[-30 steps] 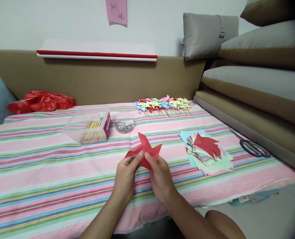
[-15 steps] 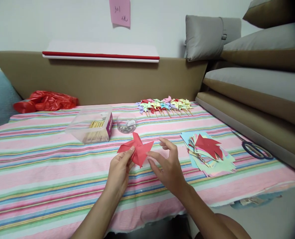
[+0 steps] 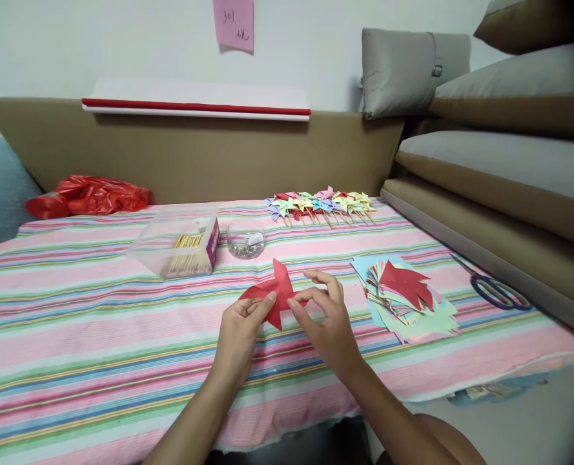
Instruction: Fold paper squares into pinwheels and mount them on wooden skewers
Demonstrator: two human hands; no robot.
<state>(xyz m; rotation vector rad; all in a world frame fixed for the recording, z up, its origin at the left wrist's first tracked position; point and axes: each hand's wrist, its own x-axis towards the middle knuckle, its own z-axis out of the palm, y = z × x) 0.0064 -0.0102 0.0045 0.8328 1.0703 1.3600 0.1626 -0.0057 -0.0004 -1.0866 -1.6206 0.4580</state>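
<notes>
A red paper pinwheel (image 3: pixel 281 282) is held up over the striped cloth, its blades folded in toward the middle. My left hand (image 3: pixel 243 326) is closed on it, with the thumb pressed near its centre and the fingers behind. On the other side, my right hand (image 3: pixel 328 323) pinches the right blade between thumb and index finger, while its other fingers curl loosely above. No stick shows on this pinwheel; its back is hidden.
A clear plastic box (image 3: pixel 146 248) of wooden sticks stands beyond my left hand, beside a round clear container (image 3: pixel 246 245) of small metallic pieces. Finished pinwheels (image 3: pixel 320 205) lie at the back. Cut paper sheets (image 3: pixel 432 326) and scissors (image 3: pixel 497 292) are at right, near stacked cushions (image 3: pixel 500 213).
The pinwheel has turned and shifted slightly right with my left hand. My right thumb and index finger, apart before, have closed on its right blade.
</notes>
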